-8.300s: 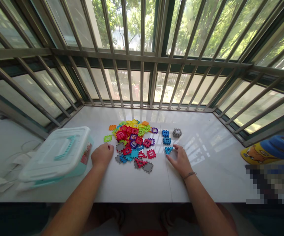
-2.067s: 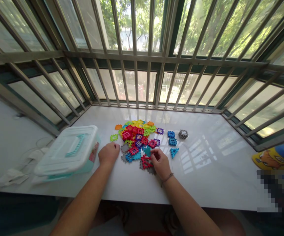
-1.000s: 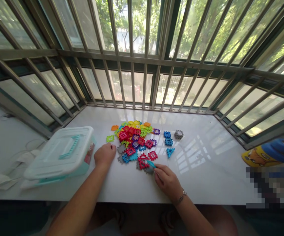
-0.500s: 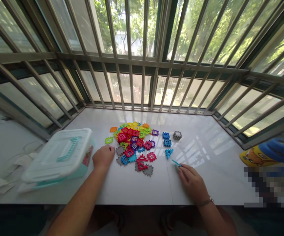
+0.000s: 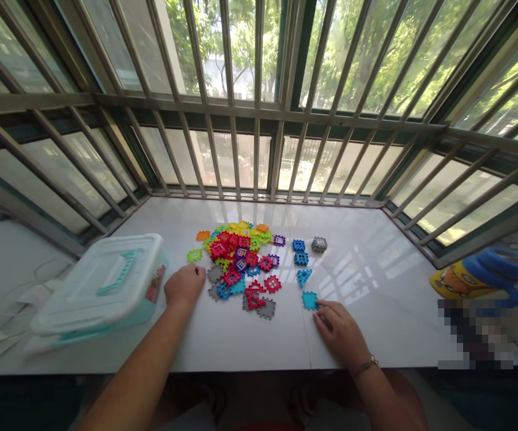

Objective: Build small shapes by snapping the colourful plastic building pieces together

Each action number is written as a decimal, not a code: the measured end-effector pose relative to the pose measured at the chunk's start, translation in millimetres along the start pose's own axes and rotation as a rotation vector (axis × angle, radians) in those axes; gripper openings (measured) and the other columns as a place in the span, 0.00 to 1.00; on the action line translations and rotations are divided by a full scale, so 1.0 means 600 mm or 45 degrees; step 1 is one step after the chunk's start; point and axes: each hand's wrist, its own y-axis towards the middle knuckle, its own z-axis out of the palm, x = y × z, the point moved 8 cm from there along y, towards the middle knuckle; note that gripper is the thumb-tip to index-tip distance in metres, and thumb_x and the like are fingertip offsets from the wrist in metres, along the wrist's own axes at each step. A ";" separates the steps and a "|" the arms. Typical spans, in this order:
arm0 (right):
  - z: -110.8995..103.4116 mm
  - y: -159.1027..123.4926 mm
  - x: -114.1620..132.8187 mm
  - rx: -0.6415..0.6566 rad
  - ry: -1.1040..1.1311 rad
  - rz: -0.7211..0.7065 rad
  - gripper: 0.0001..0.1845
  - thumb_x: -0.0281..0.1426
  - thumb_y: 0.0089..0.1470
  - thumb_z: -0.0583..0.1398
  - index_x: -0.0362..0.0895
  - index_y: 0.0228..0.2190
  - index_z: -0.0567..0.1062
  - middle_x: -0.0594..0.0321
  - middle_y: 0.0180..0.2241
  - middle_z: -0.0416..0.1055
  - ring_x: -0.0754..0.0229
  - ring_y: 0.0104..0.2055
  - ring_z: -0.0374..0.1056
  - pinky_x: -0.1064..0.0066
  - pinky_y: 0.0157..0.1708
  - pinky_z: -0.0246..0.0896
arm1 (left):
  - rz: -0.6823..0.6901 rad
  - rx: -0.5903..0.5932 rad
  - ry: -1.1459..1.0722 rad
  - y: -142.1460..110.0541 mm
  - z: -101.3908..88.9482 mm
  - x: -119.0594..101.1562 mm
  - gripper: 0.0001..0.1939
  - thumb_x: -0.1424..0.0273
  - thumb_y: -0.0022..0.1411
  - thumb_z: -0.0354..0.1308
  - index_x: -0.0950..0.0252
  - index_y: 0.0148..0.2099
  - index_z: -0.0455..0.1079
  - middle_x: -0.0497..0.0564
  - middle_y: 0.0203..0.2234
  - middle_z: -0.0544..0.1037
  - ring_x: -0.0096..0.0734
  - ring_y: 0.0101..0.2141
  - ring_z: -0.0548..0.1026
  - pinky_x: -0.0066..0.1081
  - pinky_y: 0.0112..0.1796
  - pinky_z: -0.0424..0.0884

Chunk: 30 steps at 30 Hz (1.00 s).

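A light blue square building tile lies flat on the table. The index finger of my right hand touches its right edge, while the thumb is apart from it below. Above that tile, a blue triangular tile, blue square tiles and a grey block of tiles form a loose group. My left hand rests as a closed fist on the table, left of a pile of coloured tiles. Nearest to it are a grey tile and a lime green tile.
A lidded storage box with a teal handle stands at the left. On the right is a yellow and blue bottle, near a blurred-out patch. Barred windows enclose the white table at the back.
The light blue square tile, held tilted in my right hand before, now lies flat below the blue triangle. The pinch on it has loosened. My left fist stays put; the whole view has shifted slightly.
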 end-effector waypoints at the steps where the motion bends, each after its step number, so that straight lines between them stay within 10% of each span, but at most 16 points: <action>1: 0.000 0.000 0.000 -0.003 0.000 0.001 0.06 0.32 0.70 0.63 0.51 0.39 0.81 0.54 0.51 0.83 0.46 0.54 0.80 0.50 0.55 0.80 | 0.002 -0.004 0.003 0.000 0.000 0.000 0.29 0.57 0.76 0.40 0.64 0.47 0.82 0.65 0.43 0.87 0.52 0.42 0.83 0.37 0.35 0.68; 30: 0.010 -0.010 -0.012 0.018 -0.051 0.020 0.07 0.36 0.70 0.64 0.51 0.47 0.82 0.52 0.56 0.79 0.44 0.57 0.78 0.49 0.57 0.80 | 0.003 0.018 0.010 -0.002 -0.005 -0.003 0.29 0.58 0.76 0.40 0.64 0.50 0.83 0.66 0.46 0.86 0.55 0.44 0.83 0.40 0.37 0.70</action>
